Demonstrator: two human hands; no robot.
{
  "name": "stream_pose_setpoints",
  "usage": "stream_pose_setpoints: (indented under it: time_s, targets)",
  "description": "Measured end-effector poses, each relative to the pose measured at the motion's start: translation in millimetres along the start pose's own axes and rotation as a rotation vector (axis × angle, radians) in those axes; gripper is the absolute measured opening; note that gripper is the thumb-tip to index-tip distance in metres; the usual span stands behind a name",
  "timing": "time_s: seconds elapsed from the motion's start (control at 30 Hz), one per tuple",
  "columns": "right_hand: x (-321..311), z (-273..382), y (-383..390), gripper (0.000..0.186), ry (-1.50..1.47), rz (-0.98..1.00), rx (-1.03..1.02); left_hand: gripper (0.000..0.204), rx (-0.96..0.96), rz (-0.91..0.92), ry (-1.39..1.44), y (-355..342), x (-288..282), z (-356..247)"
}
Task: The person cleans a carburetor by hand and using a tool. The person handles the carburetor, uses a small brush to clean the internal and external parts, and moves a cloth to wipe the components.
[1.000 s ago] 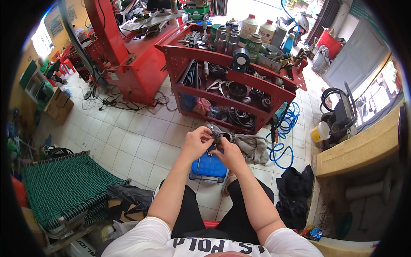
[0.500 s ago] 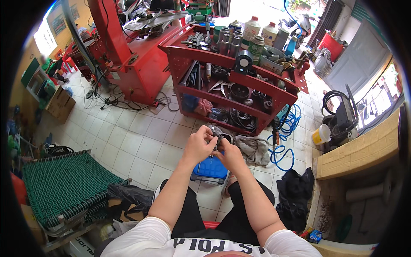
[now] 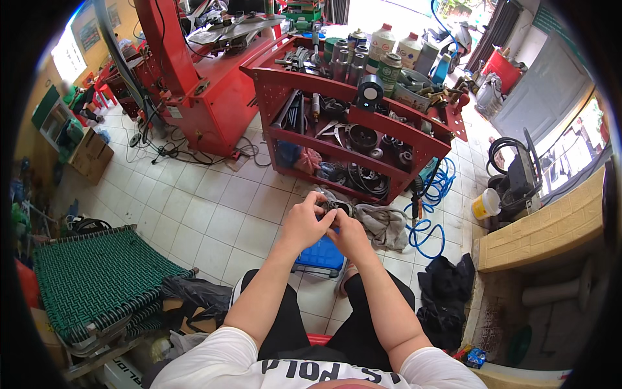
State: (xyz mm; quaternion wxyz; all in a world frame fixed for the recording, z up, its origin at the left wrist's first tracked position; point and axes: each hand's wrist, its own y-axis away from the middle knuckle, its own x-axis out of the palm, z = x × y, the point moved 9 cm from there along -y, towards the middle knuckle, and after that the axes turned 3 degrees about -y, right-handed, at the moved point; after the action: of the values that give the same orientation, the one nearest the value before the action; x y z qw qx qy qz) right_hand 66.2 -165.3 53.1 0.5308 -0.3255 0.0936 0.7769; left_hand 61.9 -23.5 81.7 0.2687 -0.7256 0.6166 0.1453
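My left hand (image 3: 303,223) and my right hand (image 3: 348,232) meet in front of me, fingers bent and thumbs close together. Between them they grip a small dark metal part (image 3: 332,206), mostly covered by the fingers, so its exact kind does not show. Right below the hands, a blue plastic box or stool top (image 3: 324,255) rests on the floor between my feet. A crumpled grey rag (image 3: 383,227) lies just to the right, beyond my right hand.
Ahead stands a red tool cart (image 3: 363,126) loaded with bottles, spray cans and tools. A coiled blue hose (image 3: 439,178) lies to its right. At left is a green woven folding cot (image 3: 97,279); black cloth (image 3: 446,292) lies by my right leg.
My hands have drawn closer together, the thumbs now nearly touching, and the part shows less between them. A thin piece below my left hand no longer shows.
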Motion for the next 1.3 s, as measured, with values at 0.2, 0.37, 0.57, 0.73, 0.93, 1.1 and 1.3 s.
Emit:
stream_pose_setpoints:
  time_s: [0.2, 0.37, 0.57, 0.73, 0.93, 1.1, 1.3]
  targets:
    - [-3.9, -3.7, -0.5, 0.038, 0.017, 0.012, 0.028, 0.044, -0.074, -0.081, 0.067, -2.0, -8.1, 4.9]
    - [-1.6, 0.5, 0.3, 0.04, 0.003, 0.005, 0.027, 0.042, -0.049, -0.003, 0.008, 0.8, 0.1, -3.8]
    - [-3.4, 2.5, -0.7, 0.039, 0.021, 0.008, 0.027, 0.046, -0.015, -0.116, 0.031, -0.1, -7.8, 0.9]
    - [-2.8, -2.6, 0.6, 0.04, 0.038, 0.002, 0.032, 0.045, -0.038, -0.028, -0.012, 2.9, 1.2, -7.1]
    - [-2.7, -0.8, -1.2, 0.037, 0.002, -0.014, 0.038, 0.046, -0.031, -0.182, 0.094, 0.8, -11.3, 7.0]
    - [-2.3, -7.4, -0.7, 0.038, -0.002, -0.025, 0.04, 0.045, -0.019, -0.073, 0.03, 4.2, 2.2, -6.2]
    - [1.5, -8.3, -1.3, 0.035, -0.018, -0.013, 0.028, 0.049, 0.01, -0.157, 0.027, 2.8, -4.6, 0.7]
